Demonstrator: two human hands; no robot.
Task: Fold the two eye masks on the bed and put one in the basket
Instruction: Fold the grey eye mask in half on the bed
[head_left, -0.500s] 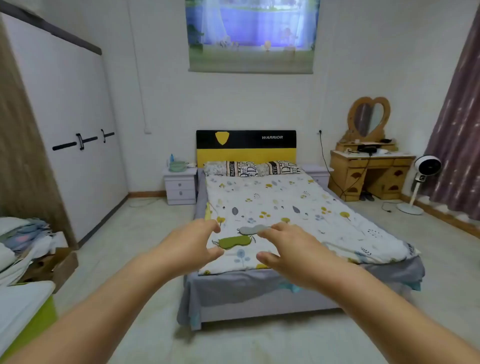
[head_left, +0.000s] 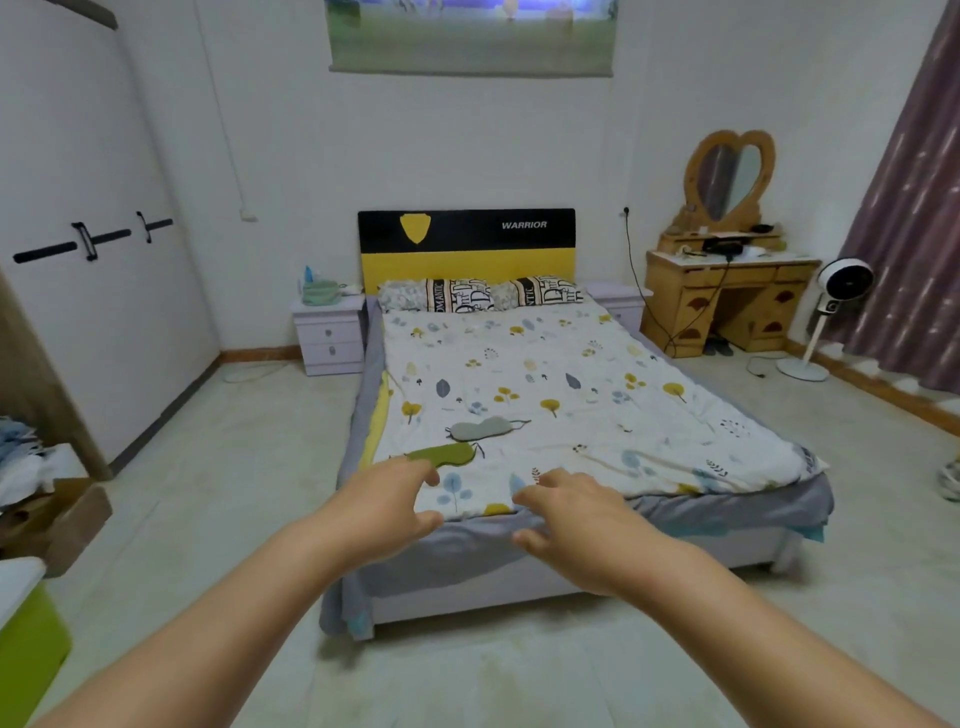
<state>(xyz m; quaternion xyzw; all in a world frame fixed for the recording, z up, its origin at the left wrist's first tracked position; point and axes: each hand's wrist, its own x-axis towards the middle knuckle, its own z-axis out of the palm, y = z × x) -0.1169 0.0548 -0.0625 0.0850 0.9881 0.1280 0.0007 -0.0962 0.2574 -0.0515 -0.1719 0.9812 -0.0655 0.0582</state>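
Two eye masks lie flat on the bed (head_left: 675, 431) near its foot: a grey eye mask (head_left: 480, 428) and, closer to me, an olive green eye mask (head_left: 444, 453), each with a dark strap trailing. Both my arms reach forward over the floor toward the bed's foot. My left hand (head_left: 387, 506) is open with curled fingers, its fingertips overlapping the green mask's near end in the image. My right hand (head_left: 566, 512) is open too, fingers apart, holding nothing. A small green basket (head_left: 321, 293) stands on the left nightstand.
White wardrobe (head_left: 93, 249) on the left wall. Lilac nightstand (head_left: 328, 335) left of the headboard. Wooden dressing table (head_left: 727, 301) and a standing fan (head_left: 836, 291) at right, with a cord on the floor. Boxes, clothes and a green bin (head_left: 26, 654) at my near left.
The view has tilted down and come closer to the bed. Both hands sit lower relative to the masks, which now show in full above them.
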